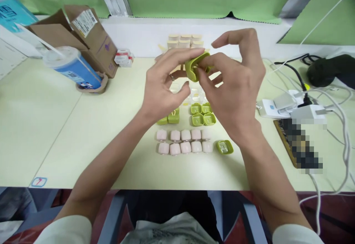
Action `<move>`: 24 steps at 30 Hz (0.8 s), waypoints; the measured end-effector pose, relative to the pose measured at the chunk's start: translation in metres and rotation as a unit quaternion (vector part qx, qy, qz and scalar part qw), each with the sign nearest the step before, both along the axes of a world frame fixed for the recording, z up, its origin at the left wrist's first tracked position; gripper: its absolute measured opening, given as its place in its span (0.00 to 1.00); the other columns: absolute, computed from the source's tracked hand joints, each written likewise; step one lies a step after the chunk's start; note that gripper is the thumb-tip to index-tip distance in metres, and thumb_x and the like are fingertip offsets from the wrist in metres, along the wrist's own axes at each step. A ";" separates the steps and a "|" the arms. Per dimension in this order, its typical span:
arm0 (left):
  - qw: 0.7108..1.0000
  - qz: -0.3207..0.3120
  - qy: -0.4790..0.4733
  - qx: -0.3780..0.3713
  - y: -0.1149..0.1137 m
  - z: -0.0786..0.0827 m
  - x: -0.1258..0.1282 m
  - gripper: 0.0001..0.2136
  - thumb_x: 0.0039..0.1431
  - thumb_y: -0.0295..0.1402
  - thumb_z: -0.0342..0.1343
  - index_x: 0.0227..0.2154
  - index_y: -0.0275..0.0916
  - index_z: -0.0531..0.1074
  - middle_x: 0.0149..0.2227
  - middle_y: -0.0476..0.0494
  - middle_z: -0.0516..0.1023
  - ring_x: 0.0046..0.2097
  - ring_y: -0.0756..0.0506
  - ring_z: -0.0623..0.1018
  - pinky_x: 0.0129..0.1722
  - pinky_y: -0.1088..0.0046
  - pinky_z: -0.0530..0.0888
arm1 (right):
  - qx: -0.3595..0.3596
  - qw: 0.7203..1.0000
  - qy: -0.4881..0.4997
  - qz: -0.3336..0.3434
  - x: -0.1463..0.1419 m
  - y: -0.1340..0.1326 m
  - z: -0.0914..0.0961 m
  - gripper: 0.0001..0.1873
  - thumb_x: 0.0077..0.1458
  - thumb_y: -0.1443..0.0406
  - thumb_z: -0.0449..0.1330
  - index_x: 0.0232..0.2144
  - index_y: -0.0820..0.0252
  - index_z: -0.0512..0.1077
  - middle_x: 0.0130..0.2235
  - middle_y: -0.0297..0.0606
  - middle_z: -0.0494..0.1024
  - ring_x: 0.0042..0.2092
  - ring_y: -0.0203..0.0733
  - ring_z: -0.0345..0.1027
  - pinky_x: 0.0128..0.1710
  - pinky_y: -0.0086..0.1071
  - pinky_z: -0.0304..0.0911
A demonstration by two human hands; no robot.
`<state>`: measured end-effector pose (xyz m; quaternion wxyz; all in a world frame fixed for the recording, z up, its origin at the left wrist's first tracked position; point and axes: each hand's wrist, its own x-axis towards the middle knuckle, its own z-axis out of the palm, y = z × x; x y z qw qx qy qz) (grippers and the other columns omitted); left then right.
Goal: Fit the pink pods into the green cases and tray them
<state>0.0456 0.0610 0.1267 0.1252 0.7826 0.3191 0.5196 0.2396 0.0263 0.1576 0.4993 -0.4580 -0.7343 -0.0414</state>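
Both of my hands are raised above the middle of the table [83,125] and meet on one small green plastic case [194,65]. My left hand [163,85] pinches its left side with fingers and thumb; a ring shows on one finger. My right hand [235,85] grips its right side with thumb and fingers, index finger lifted. Below them lie more green cases [202,114], some open, two rows of pink cases [184,141], and a single open green case [224,146] to the right. Cream-coloured cases [184,40] are stacked at the back.
A blue paper cup with lid and straw [72,67] stands at the left in front of an open cardboard box [83,33]. A small red-and-white box [123,57] sits behind. White cables, a power strip [307,111] and a black object [330,70] crowd the right.
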 end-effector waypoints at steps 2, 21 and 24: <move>0.999 -0.048 -0.011 -0.021 0.006 -0.001 -0.007 0.19 0.78 0.37 0.59 0.66 0.56 0.80 0.65 0.46 0.84 0.67 0.35 0.85 0.60 0.50 0.92 | -0.019 1.000 0.013 0.017 0.002 0.002 0.002 0.06 0.70 0.57 0.71 0.38 0.45 0.81 0.61 0.46 0.80 0.51 0.58 0.82 0.42 0.50 0.83; 0.951 -0.201 -0.036 -0.233 0.056 -0.019 -0.038 0.24 0.71 0.57 0.69 0.59 0.48 0.85 0.57 0.39 0.90 0.56 0.34 0.90 0.56 0.38 0.92 | 0.062 0.994 -0.015 0.090 -0.002 0.012 -0.010 0.11 0.74 0.64 0.66 0.34 0.48 0.79 0.53 0.45 0.84 0.47 0.49 0.83 0.43 0.47 0.82; 0.938 -0.227 -0.024 -0.260 0.060 -0.016 -0.041 0.26 0.64 0.57 0.75 0.54 0.42 0.86 0.56 0.37 0.89 0.52 0.35 0.89 0.55 0.34 0.89 | 0.028 0.992 -0.009 0.121 -0.004 0.010 -0.011 0.11 0.72 0.67 0.66 0.35 0.48 0.75 0.50 0.41 0.85 0.51 0.49 0.82 0.46 0.44 0.82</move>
